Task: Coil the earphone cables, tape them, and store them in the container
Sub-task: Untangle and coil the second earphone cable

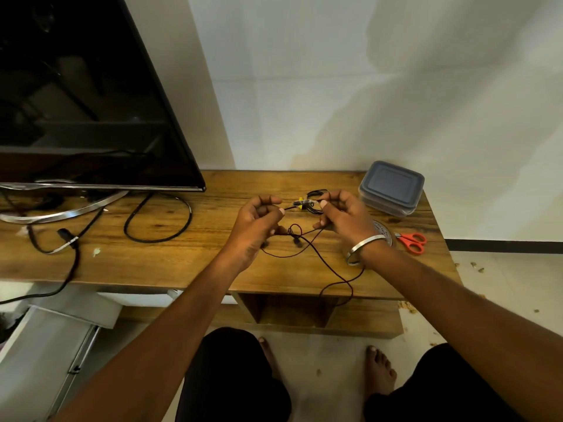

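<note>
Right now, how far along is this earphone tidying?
Early to midway. One coiled bundle with yellow tape lies behind the hands, seemingly done. The left hand and right hand pinch a loose cable that trails over the table edge, uncoiled. Left: coiling, taping, and storing; the container is lidded, the scissors idle.

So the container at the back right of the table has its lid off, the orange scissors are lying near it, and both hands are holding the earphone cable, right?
Not quite. The head view shows the container with its lid on, closed. The rest holds: the orange scissors lie near it on the table, and the left hand and right hand both hold the earphone cable.
</note>
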`<state>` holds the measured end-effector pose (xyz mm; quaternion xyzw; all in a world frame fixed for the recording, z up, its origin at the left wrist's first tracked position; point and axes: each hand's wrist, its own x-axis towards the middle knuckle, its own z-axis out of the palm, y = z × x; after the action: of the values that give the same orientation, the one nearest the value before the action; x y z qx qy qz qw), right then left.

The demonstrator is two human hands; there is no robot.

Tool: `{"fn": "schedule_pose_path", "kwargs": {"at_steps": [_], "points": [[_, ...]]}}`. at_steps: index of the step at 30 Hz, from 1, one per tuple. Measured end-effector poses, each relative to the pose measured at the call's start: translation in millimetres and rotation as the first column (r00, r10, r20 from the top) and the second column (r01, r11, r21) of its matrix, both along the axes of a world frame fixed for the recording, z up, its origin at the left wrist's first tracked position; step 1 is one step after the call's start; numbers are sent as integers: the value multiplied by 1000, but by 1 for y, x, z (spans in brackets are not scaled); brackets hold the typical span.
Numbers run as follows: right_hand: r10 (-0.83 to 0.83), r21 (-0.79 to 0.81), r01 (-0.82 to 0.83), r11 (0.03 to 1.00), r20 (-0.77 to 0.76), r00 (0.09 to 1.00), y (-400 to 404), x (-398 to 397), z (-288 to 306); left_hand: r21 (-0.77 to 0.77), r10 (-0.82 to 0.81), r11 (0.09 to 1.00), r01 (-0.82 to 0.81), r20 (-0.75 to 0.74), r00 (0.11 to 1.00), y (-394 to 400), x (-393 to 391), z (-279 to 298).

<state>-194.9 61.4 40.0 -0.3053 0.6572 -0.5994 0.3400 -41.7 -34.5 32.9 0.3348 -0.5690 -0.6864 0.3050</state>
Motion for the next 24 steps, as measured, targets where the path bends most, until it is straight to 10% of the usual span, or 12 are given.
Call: {"fn": "schedule_pose_path", "kwargs": {"at_steps": [8,18,20,24], "points": [[8,88,40,995,-487,873,4,-18,5,-212,77,976,-54,99,992,-19,13,4],[-122,105,213,971,-549,827,9,-40,4,-218,215,958,-185,122,969,-21,18,2],[-179,119,255,959,-443,879,7,-42,1,-195,199,965,-172,127,972,-19,15,1],[-215,95,197,976,265,940,3,-39,3,-95,160,984,-149,120,980,-17,15,-2]]}}
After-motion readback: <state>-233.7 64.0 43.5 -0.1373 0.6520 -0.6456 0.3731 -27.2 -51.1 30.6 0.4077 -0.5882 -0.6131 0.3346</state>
